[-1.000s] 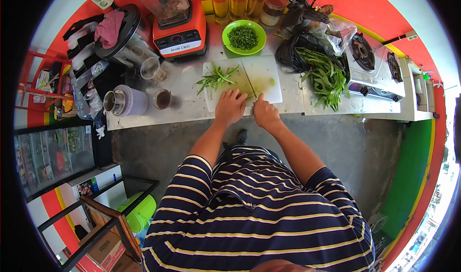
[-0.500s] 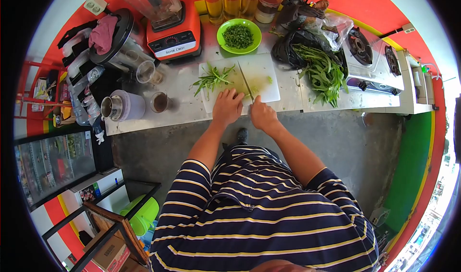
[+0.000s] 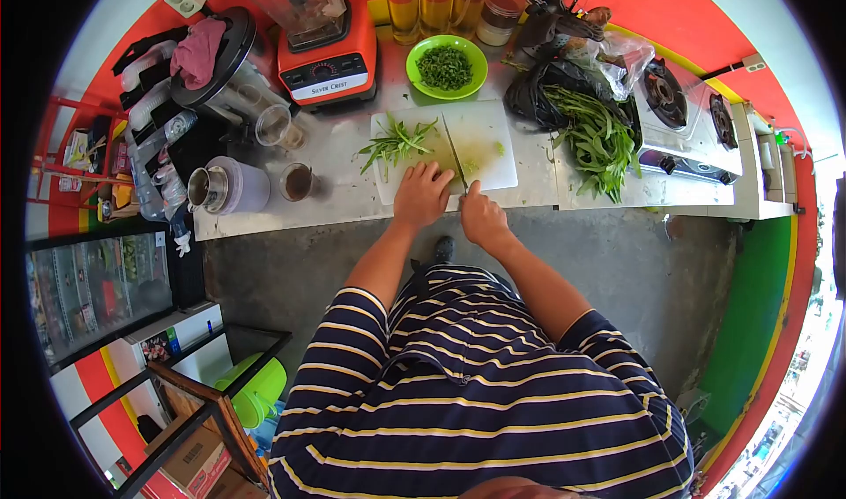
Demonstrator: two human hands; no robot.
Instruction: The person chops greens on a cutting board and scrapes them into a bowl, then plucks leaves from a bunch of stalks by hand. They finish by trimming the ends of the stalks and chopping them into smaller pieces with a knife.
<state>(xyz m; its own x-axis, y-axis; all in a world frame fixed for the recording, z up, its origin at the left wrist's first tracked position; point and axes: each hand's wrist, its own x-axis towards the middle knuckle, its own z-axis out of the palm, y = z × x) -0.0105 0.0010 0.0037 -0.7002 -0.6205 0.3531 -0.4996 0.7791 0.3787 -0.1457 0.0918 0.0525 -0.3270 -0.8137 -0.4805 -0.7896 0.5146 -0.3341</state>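
Note:
On the white cutting board (image 3: 495,166), my left hand (image 3: 423,195) has its fingers bent and pressed down over the near ends of some leafy greens (image 3: 395,143). What lies under the fingertips is mostly hidden. My right hand (image 3: 484,219) is closed around the handle of a kitchen knife (image 3: 453,150), whose blade points away from me across the board, just right of my left fingers. Small green bits (image 3: 472,164) lie to the right of the blade. Behind the board stands a lime green bowl (image 3: 481,71) holding chopped greens (image 3: 443,67).
A larger bunch of greens (image 3: 601,151) spills from a black plastic bag (image 3: 533,100) at right, beside a gas stove (image 3: 683,137). An orange blender (image 3: 328,71), a glass of brown liquid (image 3: 298,182) and a lilac container (image 3: 242,186) stand at left. Oil bottles (image 3: 437,5) line the back.
The view has shifted slightly, so the counter sits a little further right and lower. Both hands and the knife keep nearly the same place on the board.

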